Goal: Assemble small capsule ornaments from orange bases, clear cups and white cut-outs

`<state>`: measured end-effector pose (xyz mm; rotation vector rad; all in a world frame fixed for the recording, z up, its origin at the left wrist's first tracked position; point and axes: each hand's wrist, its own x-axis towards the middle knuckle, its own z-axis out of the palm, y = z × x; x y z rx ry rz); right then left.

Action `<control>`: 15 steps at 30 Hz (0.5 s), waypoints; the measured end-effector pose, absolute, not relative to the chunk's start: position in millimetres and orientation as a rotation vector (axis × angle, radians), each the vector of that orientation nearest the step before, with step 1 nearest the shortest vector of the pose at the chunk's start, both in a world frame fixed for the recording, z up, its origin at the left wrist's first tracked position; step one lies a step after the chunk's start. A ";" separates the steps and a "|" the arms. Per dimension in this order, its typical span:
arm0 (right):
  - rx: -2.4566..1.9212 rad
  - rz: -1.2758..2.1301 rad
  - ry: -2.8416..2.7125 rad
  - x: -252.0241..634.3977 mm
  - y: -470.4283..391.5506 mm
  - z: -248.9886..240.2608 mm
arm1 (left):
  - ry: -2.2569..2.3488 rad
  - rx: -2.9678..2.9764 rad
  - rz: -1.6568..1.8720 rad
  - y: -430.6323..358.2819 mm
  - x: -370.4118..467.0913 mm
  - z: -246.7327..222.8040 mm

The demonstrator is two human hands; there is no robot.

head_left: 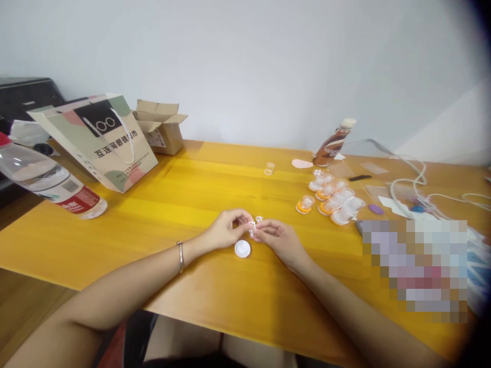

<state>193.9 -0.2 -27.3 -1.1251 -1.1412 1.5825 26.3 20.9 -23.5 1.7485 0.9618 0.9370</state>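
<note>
My left hand (230,228) and my right hand (276,237) meet over the middle of the table. Between their fingertips they pinch a small white plastic piece (252,228) with loops or openings in it; its exact kind is too small to make out. Just behind the fingers lies a similar small white looped piece (260,219). A round white disc (242,249), like a cap or base, rests on the table just in front of my fingers. To the right stand several clear plastic pieces with orange bases (306,204).
Rear right are a coffee bottle (333,143), a pink spoon-shaped piece (302,163), cables (406,184) and a purple disc (376,209). Clear rings (269,168) lie behind. At left stand a water bottle (57,181), a paper bag (103,143) and an open cardboard box (164,133).
</note>
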 end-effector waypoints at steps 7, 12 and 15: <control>-0.937 1.774 -1.064 197.5 -0.8 -20.3 | 0.715 1.719 0.989 24.0 21.7 -12.5; -0.925 1.695 -0.949 201.2 3.5 -18.9 | 0.749 1.926 1.013 25.9 19.7 -11.4; -0.954 1.442 -0.868 204.2 7.9 -19.8 | 0.832 2.111 0.952 28.8 19.3 -17.0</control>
